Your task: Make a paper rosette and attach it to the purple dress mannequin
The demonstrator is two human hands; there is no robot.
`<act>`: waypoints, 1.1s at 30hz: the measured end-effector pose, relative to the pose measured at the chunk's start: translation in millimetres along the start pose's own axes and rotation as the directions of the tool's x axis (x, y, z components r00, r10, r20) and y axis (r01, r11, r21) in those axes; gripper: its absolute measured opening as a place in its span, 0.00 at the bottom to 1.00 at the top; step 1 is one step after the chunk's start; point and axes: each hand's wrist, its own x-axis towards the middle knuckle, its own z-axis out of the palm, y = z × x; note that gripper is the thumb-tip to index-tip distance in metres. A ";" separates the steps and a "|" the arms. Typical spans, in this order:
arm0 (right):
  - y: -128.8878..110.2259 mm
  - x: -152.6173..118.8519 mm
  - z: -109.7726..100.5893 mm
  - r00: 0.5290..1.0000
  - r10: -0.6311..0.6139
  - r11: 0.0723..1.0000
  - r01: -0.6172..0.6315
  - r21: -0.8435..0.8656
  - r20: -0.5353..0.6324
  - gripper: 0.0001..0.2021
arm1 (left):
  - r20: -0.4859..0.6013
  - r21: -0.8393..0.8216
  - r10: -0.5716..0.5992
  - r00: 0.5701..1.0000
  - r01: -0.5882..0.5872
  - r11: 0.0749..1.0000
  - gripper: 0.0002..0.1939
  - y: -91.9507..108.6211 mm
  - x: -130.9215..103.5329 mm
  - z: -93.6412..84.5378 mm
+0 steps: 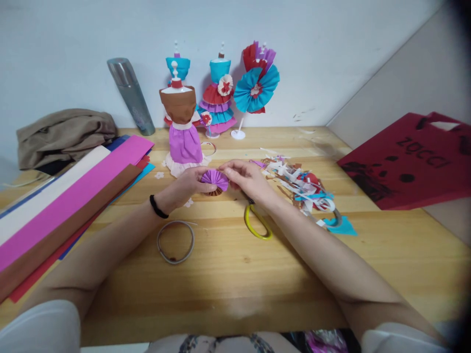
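Note:
Between my hands is a small pleated paper rosette, purple on top with a brown edge below. My left hand grips its left side, thumb lying on the front. At its right edge the fingertips of my right hand are pinched together; whether they hold the rosette's rim or something tiny does not show. Right behind my hands stands a small dress form with a brown paper top and a purple skirt with a pale ruffle. Yellow-handled scissors lie partly under my right wrist.
A roll of tape lies near the front. Coloured paper sheets and a cloth are at left, with a bottle behind. More dressed forms stand by the wall. Paper scraps and a red bag are at right.

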 end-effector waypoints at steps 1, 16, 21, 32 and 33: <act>0.6 0.5 -1.1 1.000 -0.005 1.000 0.005 -0.010 0.018 0.13 | -0.011 0.006 0.004 1.000 -0.004 1.000 0.14 -0.6 0.3 -0.6; 5.0 0.6 0.7 0.998 0.005 1.000 -0.003 -0.028 0.067 0.14 | -0.025 0.002 0.003 1.000 -0.003 1.000 0.14 0.5 0.5 -0.4; 5.2 0.3 1.4 0.997 0.003 1.000 -0.001 -0.029 0.076 0.13 | -0.027 -0.047 -0.020 0.999 0.018 0.999 0.14 2.1 -1.0 2.0; 4.4 -0.8 2.0 0.997 0.004 0.999 -0.002 -0.035 0.073 0.13 | -0.011 -0.062 -0.025 1.000 0.024 0.998 0.14 -6.5 1.6 0.5; 4.6 -0.8 1.9 0.997 0.004 0.999 -0.002 -0.033 0.074 0.13 | -0.011 -0.060 -0.028 1.000 0.027 0.998 0.14 -6.4 1.6 0.3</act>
